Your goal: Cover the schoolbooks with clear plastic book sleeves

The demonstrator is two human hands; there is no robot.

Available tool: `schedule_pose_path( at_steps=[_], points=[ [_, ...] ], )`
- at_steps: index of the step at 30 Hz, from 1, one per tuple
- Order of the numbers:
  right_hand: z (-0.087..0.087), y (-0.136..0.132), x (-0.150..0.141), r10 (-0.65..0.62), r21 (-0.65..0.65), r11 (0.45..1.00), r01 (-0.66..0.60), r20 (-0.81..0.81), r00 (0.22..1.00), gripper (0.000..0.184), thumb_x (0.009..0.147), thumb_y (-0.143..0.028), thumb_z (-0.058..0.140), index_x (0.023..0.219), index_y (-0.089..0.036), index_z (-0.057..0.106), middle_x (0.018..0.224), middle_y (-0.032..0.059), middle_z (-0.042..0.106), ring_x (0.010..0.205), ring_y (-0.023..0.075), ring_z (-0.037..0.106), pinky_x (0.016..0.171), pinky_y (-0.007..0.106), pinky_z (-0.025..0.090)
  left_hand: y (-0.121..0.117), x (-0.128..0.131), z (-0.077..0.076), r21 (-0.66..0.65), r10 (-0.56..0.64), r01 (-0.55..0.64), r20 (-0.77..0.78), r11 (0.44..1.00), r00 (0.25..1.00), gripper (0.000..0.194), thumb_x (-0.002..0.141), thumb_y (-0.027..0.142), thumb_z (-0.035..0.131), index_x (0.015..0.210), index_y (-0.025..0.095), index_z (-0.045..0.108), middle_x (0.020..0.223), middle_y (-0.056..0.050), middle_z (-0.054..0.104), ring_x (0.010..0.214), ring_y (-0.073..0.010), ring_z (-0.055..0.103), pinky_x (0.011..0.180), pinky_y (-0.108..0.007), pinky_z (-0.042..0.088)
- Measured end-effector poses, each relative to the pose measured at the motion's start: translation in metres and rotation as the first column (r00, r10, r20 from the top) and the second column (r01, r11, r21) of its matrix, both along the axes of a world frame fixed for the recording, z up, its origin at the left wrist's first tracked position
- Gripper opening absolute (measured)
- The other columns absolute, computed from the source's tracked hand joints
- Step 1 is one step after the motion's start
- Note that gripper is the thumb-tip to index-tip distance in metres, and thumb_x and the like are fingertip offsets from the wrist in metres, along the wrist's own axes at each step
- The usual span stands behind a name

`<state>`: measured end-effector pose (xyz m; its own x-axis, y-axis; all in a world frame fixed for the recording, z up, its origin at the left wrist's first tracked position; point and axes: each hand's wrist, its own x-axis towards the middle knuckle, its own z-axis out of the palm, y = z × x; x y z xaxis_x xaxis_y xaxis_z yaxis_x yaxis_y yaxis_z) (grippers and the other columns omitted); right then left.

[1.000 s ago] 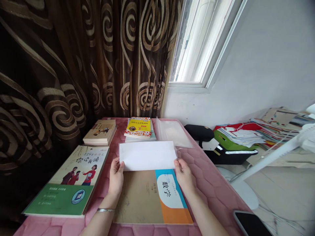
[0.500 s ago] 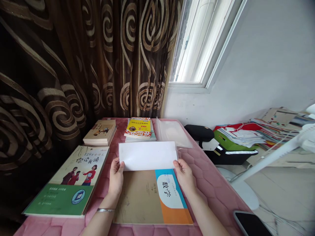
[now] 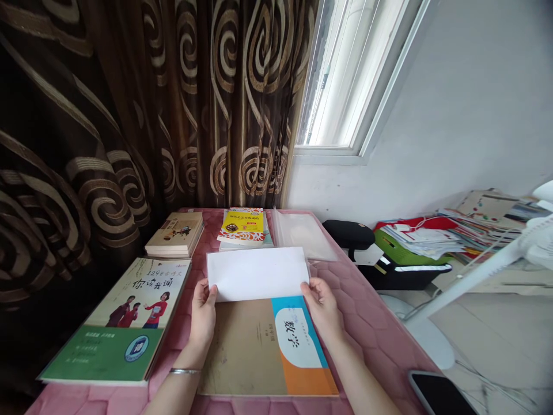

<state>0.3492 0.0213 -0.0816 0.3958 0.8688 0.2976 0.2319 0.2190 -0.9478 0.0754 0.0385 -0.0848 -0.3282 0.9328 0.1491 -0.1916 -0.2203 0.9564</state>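
A white sheet of paper [image 3: 258, 274], wider than it is tall from here, is held up between my two hands. My left hand [image 3: 204, 308] pinches its lower left corner, thumb in front. At the lower right corner my right hand [image 3: 319, 305] grips it the same way. Clear plastic seems to show along the sheet's right edge. Below it lies a textbook [image 3: 246, 351] with a brown, blue and orange cover, its top edge hidden behind the paper. A silver bracelet [image 3: 185, 370] circles my left wrist.
A green-and-white book pile [image 3: 116, 323] lies left, with smaller stacked books [image 3: 175, 233] behind it. A yellow book [image 3: 242, 225] and clear plastic sleeves [image 3: 305, 233] sit at the back of the pink padded surface [image 3: 367, 323]. A phone [image 3: 440, 392] lies front right, near a white fan [image 3: 475, 271].
The paper's right side has shifted slightly left and tilted a little, with my right hand following. Both hands keep their hold.
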Motion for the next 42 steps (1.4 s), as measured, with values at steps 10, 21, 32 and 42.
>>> schedule_pose_path(
  at_steps=[10,21,32,42],
  points=[
    [-0.001,-0.002,0.003,-0.1,0.002,0.995,0.1,0.036,0.994,0.037,0.074,-0.057,0.064,0.079,-0.02,0.061,0.081,0.0046,0.066,0.08,0.0223,0.062,0.075,0.034,0.049,0.0,0.001,0.003,-0.011,0.019,-0.019,0.005,1.0,1.0,0.043,0.068,0.053,0.071,0.093,0.021,0.056,0.09,-0.002,0.064,0.09,-0.0186,0.058,0.085,-0.032,0.044],
    [-0.003,0.001,0.006,-0.031,-0.017,0.999,0.032,0.017,0.999,0.043,0.074,-0.062,0.063,0.078,-0.019,0.062,0.079,0.0056,0.065,0.075,0.0216,0.059,0.066,0.029,0.048,-0.001,0.001,0.004,-0.008,0.02,-0.02,0.002,1.0,1.0,0.042,0.068,0.052,0.071,0.092,0.021,0.057,0.089,-0.002,0.064,0.088,-0.018,0.058,0.084,-0.031,0.044],
    [-0.004,0.001,-0.004,-0.059,-0.07,0.996,0.058,-0.011,0.998,0.045,0.073,-0.064,0.06,0.062,-0.022,0.052,0.056,-0.002,0.05,0.053,0.0154,0.045,0.049,0.026,0.037,-0.001,0.0,0.004,0.018,-0.015,0.016,-0.03,1.0,0.999,0.039,0.071,0.052,0.069,0.092,0.021,0.058,0.089,-0.003,0.065,0.086,-0.0183,0.059,0.081,-0.03,0.045],
    [-0.014,0.007,-0.007,-0.135,0.015,0.991,0.136,-0.067,0.989,0.039,0.072,-0.059,0.066,0.073,-0.021,0.056,0.07,0.0034,0.063,0.066,0.0197,0.058,0.06,0.03,0.048,-0.002,0.001,0.005,0.022,-0.018,0.018,-0.026,1.0,1.0,0.039,0.069,0.053,0.07,0.09,0.021,0.059,0.088,-0.003,0.065,0.086,-0.0194,0.06,0.082,-0.032,0.046]
  ],
)
